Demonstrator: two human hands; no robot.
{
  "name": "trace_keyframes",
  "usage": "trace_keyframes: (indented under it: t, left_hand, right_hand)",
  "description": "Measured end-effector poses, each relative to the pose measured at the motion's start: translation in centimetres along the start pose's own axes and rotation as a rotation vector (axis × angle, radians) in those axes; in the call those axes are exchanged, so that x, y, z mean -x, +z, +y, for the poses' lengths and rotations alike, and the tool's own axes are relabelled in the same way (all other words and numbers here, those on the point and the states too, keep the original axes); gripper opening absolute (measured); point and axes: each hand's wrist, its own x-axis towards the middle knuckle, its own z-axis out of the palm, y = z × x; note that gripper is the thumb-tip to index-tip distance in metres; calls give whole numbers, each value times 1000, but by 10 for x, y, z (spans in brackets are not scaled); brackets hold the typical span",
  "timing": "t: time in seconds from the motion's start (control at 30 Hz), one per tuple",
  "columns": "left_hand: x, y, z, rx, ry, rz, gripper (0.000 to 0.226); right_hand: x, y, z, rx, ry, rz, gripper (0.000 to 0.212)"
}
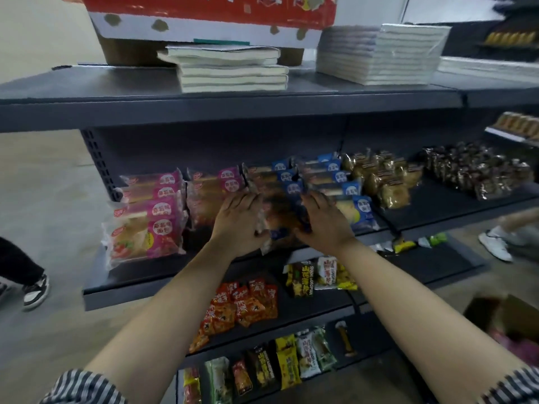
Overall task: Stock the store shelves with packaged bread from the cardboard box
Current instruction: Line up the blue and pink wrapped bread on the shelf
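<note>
Left hand (237, 220) and right hand (323, 221) hold the bread packet (281, 214) between them.

2 hands (237, 221) (325, 221), 1 held bread pack (283, 217), 1 cardboard box (519, 309).

Even indoor light, soft shadows under shelves (233, 112) – slight motion blur, wide-angle bending at edges

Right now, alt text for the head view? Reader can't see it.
Two bare hands, left hand and right hand, hold a bread packet at the middle shelf, between pink bread packets on its left and blue bread packets on its right. An open cardboard box sits low at the right edge.
</note>
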Motion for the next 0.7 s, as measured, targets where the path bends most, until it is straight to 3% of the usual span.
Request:
trace_keyframes:
  t: [0.23,0.7]
  left_hand:
    - [-17,11,87,78,225,15,85]
    - [-36,49,290,184,640,-114,90]
  right_hand:
    - [85,-32,60,76,282,-50,85]
    - [262,-77,166,156,726,4,77]
